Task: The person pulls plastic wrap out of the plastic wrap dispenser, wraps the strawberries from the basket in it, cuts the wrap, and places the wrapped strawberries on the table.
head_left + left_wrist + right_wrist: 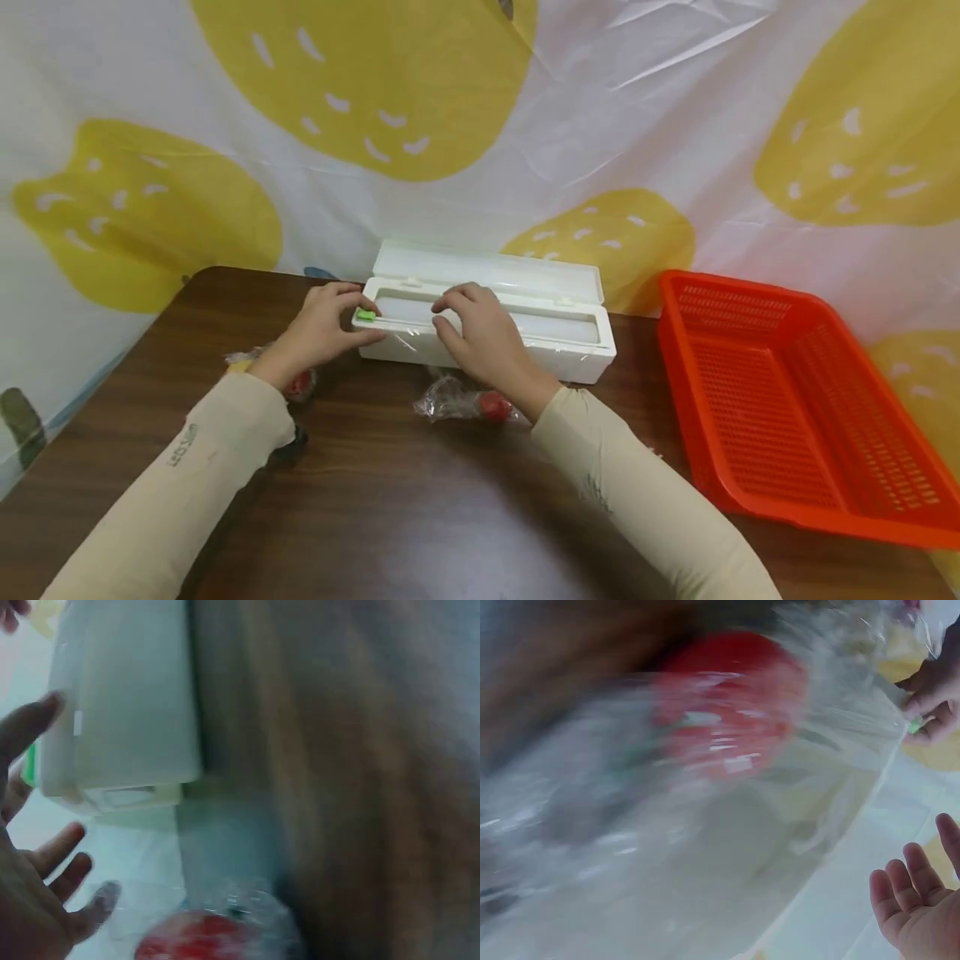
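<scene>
A long white cling-film dispenser (pixel 487 354) lies on the table with its lid (pixel 487 271) raised behind it and a pale roll (pixel 540 323) inside. Clear film hangs over its front. At its left end sits a green slide cutter (pixel 365 316). My left hand (pixel 318 329) reaches round that end, thumb in front and forefinger behind, with a gap between them; its other fingers spread apart in the left wrist view. Over the middle of the roll hovers my right hand (pixel 483 337), thumb and forefinger apart, other fingers fairly straight in the right wrist view.
A film-wrapped red round thing (pixel 493 406) lies in front of the dispenser. Another wrapped bundle with red (pixel 300 385) and yellow is partly hidden by my left wrist. To the right stands a red plastic basket (pixel 705 417). A lemon-print cloth (pixel 592 167) hangs behind the table.
</scene>
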`<state>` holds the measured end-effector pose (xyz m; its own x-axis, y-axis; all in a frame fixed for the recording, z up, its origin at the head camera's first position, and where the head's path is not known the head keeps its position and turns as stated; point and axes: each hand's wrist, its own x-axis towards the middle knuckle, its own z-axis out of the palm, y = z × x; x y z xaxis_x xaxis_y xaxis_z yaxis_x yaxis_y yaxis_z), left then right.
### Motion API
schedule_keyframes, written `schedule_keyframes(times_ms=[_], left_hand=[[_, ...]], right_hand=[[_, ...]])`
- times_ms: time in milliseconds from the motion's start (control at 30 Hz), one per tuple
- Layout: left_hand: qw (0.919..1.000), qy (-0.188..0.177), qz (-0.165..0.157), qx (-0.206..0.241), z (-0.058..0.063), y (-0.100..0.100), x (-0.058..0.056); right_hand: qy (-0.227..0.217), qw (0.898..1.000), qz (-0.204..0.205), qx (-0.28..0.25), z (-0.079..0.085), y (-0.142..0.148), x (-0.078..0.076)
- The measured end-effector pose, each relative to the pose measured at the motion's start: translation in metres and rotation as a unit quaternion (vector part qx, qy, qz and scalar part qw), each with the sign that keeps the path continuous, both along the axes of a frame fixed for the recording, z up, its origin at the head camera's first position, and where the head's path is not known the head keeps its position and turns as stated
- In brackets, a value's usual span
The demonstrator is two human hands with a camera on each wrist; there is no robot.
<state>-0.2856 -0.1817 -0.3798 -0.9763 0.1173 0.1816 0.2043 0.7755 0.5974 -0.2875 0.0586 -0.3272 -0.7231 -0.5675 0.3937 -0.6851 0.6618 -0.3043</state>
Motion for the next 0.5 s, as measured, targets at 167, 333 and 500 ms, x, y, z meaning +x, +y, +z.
schedule_keyframes(times_ms=[167,333,500], left_hand=[[0.9985,0.040,-0.014,-0.036,0.004,0.015,-0.005],[0.9989,0.027,-0.014,-0.036,0.000,0.016,-0.012],[0.9997,0.017,-0.009,0.013,-0.010,0.010,-0.014]], right_hand=[[-0.027,0.999,0.001,0.018,0.010,-0.026,-0.002],[-0.019,0.999,0.014,0.049,0.010,-0.053,-0.001],[0.025,0.993,0.001,0.117,0.002,-0.075,-0.004]])
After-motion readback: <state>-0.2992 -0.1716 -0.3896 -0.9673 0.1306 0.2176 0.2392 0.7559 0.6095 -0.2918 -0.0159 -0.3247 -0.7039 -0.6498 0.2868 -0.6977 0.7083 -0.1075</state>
